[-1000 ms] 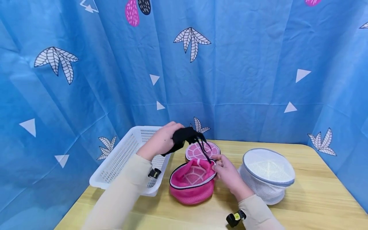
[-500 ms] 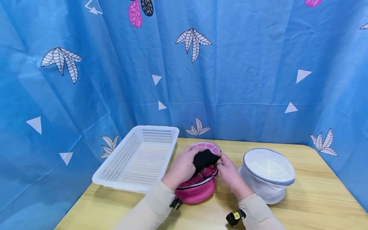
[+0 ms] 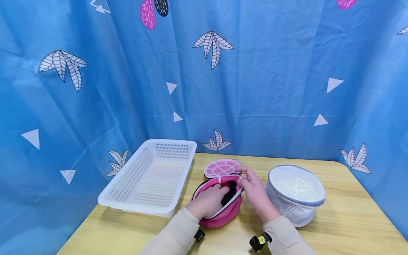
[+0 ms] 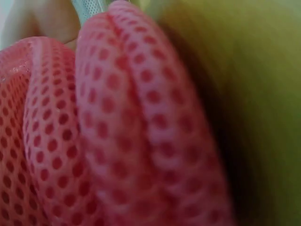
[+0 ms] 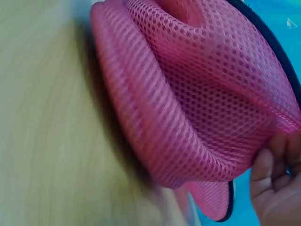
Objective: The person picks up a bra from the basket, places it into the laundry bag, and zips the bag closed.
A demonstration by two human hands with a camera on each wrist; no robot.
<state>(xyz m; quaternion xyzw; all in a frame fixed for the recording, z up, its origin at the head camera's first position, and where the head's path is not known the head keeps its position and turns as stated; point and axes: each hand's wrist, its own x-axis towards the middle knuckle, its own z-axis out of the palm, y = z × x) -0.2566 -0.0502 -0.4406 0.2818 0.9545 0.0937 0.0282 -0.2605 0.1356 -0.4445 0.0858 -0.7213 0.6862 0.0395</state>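
A pink mesh laundry bag stands on the table, its zip opening wide and its round, grid-patterned lid folded back. My left hand reaches into the opening, fingers on a bunched black cloth with thin straps; part of the fingers is hidden inside. My right hand pinches the bag's right rim between thumb and fingers. In the right wrist view, this hand holds the edge of the mesh. The bag's creased wall fills most of the left wrist view.
To the left stands a white perforated plastic basket. A white mesh bag with a grey rim sits right of my right hand. Behind the wooden table hangs a blue patterned curtain.
My left hand has come from over the basket, carrying the black cloth right and down into the pink bag. The right hand stays at the rim.
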